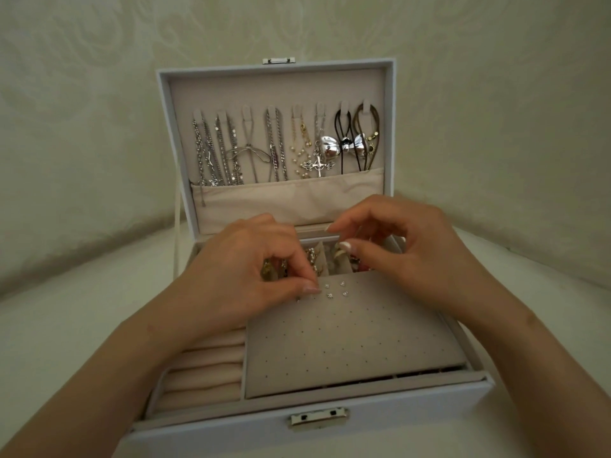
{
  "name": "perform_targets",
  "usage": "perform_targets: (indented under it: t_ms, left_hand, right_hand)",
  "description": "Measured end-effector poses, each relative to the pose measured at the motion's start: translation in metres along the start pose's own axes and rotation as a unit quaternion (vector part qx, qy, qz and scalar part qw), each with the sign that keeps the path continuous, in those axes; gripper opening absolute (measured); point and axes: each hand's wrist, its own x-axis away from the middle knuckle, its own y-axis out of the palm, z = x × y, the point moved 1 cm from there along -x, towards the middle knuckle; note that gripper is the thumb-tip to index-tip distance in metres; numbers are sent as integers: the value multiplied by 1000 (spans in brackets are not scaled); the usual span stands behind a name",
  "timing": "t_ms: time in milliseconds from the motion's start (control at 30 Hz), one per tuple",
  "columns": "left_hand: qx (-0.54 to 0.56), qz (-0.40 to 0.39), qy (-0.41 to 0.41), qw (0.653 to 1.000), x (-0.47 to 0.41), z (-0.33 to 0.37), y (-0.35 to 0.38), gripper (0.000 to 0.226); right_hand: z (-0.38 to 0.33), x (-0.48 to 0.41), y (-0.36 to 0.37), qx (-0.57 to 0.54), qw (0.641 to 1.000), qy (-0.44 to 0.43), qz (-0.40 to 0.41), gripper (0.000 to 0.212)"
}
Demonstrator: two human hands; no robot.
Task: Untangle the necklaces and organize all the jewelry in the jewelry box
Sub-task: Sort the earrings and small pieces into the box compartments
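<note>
A white jewelry box [380, 421] stands open in front of me. Several necklaces [274, 147] hang untangled on hooks inside its lid [277, 84]. A beige perforated earring panel [347, 338] lies on the tray, with a few small stud earrings [335, 290] pinned at its far edge. My left hand [244, 276] pinches something tiny at the panel's far left corner; what it holds is too small to tell. My right hand [413, 246] hovers above the back compartments [330, 259] with fingers curled, thumb and forefinger apart. Loose jewelry fills those compartments.
Beige ring rolls [205, 371] fill the tray's left side. A fabric pocket [297, 196] spans the lid's bottom. A metal clasp [318, 418] sits on the box front. The box rests on a white surface [49, 342] against a patterned wall.
</note>
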Motion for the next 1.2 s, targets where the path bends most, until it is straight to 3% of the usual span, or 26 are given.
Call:
perform_targets:
  t_ms: [867, 1200]
  left_hand:
    - [-92, -26, 54, 994, 2, 1, 7, 16]
    - [-232, -106, 120, 959, 16, 18, -6, 29]
  right_hand:
    - [2, 1, 0, -12, 1000, 9, -11, 17]
    - [-1, 2, -6, -2, 1000, 21, -18, 22]
